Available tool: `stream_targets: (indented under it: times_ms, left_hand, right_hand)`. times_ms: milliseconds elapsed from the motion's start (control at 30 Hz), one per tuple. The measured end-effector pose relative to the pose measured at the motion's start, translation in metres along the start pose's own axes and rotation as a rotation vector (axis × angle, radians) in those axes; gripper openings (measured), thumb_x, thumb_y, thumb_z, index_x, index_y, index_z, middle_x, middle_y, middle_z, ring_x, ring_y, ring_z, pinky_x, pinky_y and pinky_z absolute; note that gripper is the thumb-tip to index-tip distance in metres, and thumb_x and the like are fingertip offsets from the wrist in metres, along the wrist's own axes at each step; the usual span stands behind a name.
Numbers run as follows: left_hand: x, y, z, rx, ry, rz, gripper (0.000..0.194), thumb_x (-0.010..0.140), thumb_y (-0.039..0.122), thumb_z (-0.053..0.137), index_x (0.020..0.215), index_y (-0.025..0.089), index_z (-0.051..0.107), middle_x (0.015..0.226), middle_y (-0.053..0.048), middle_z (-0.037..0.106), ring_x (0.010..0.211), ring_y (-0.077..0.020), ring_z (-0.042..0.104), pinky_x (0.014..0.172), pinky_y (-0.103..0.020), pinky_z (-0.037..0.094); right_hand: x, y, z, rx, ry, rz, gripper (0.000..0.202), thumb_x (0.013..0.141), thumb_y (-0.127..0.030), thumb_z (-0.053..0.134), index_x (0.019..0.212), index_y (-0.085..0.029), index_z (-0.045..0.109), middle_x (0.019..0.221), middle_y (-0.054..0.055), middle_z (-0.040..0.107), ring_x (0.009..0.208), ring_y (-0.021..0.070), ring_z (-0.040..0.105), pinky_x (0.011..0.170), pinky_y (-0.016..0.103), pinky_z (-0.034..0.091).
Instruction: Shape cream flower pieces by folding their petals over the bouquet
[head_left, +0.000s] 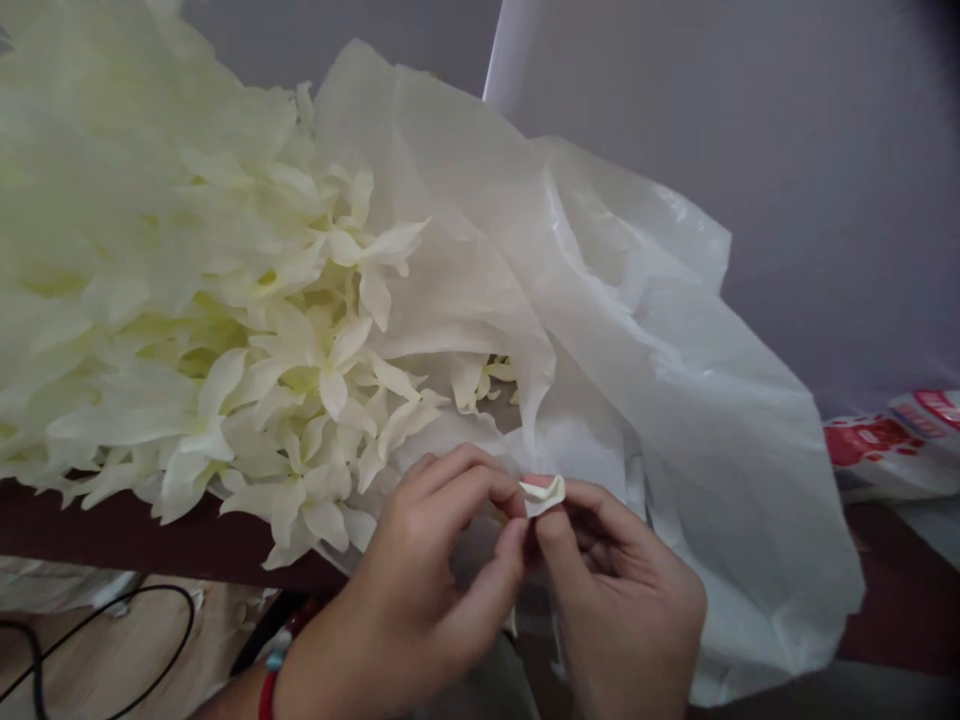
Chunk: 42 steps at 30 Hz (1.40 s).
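A small white petal piece (544, 495), folded or curled, is pinched between the fingertips of both hands at the lower middle. My left hand (450, 560) has thumb and forefinger closed at the piece's left side; a red bracelet with beads circles that wrist. From the right, my right hand (622, 590) grips the piece between thumb and forefinger. A large heap of pale cream artificial flowers (300, 370) fills the left side, blurred toward the upper left. Behind the hands lies a crumpled translucent white plastic bag (600, 330), with a few flowers showing through its opening.
Red-and-white packaging (877, 440) lies at the right edge. Dark red table edge (150, 535) runs below the flowers. A black cable (184, 610) loops over a wood-coloured surface at the lower left. A grey wall (787, 130) stands behind.
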<state>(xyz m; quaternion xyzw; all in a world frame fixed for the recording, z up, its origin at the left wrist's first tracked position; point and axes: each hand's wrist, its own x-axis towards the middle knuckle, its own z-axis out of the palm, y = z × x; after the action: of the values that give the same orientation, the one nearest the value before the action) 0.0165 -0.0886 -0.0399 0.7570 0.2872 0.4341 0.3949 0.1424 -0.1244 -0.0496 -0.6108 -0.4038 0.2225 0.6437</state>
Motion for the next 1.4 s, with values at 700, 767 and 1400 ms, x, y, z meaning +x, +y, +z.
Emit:
stream_targets:
  times_ms: [700, 767, 1400]
  left_hand:
    - [-0.007, -0.01, 0.002, 0.065, 0.08, 0.061, 0.013, 0.094, 0.007, 0.057, 0.09, 0.019, 0.06, 0.087, 0.004, 0.064, 0.08, -0.0078, 0.059, 0.077, -0.021, 0.045]
    - [-0.007, -0.01, 0.002, 0.063, 0.073, 0.07, 0.012, 0.094, 0.008, 0.057, 0.091, 0.019, 0.061, 0.087, 0.003, 0.064, 0.081, -0.0077, 0.059, 0.077, -0.021, 0.045]
    - [-0.005, -0.009, 0.003, 0.13, 0.023, 0.098, 0.017, 0.09, 0.003, 0.055, 0.093, 0.018, 0.062, 0.088, -0.001, 0.068, 0.083, -0.0136, 0.063, 0.076, -0.027, 0.047]
  right_hand:
    - [0.007, 0.005, 0.007, 0.048, -0.066, 0.211, 0.013, 0.071, -0.033, 0.071, 0.071, -0.02, 0.075, 0.063, 0.005, 0.078, 0.054, 0.0183, 0.074, 0.051, 0.022, 0.06]
    - [0.007, 0.006, 0.007, 0.054, -0.078, 0.242, 0.014, 0.07, -0.033, 0.071, 0.071, -0.02, 0.074, 0.065, 0.006, 0.078, 0.056, 0.0196, 0.075, 0.052, 0.023, 0.06]
    - [0.016, 0.011, 0.005, 0.114, -0.209, 0.294, 0.012, 0.072, -0.03, 0.07, 0.075, -0.019, 0.071, 0.062, 0.001, 0.072, 0.052, 0.0147, 0.065, 0.055, 0.024, 0.058]
